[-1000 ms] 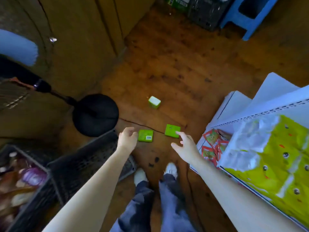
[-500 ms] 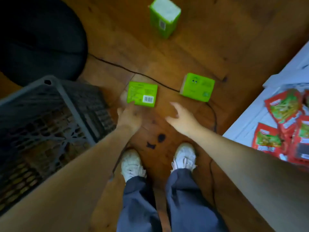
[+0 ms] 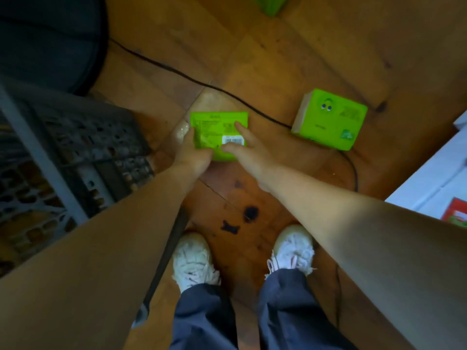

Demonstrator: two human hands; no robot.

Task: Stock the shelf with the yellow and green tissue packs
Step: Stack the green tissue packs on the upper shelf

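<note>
**Asker:** Where is the nearest pack, and what holds it?

**Describer:** A green tissue pack (image 3: 217, 130) lies flat on the wooden floor (image 3: 278, 59), barcode side up, just ahead of two white shoes (image 3: 194, 261); the left hand (image 3: 193, 155) grips its near left corner, fingers curled at the edge; the right hand (image 3: 249, 154) rests on its right side, forefinger and thumb laid straight and spread on the wrapper.

**Asker:** Is that new?

**Describer:** Yes; half a second ago both hands were short of it, the left just below the pack, the right open over bare floor; now both touch it, and the pack lies in the same spot beside the black cable (image 3: 202, 84).

**Asker:** And the other packs?

**Describer:** A second green pack (image 3: 331, 120), printed with cartoon eyes, sits on the floor to the right, apart from the hands, unmoved; a third green pack (image 3: 271, 5), fully seen before, is now a sliver at the top edge.

**Asker:** What surrounds them?

**Describer:** A black crate (image 3: 88, 147) at left; a white shelf (image 3: 429, 178) at right, holding a red snack packet (image 3: 457, 213).
</note>
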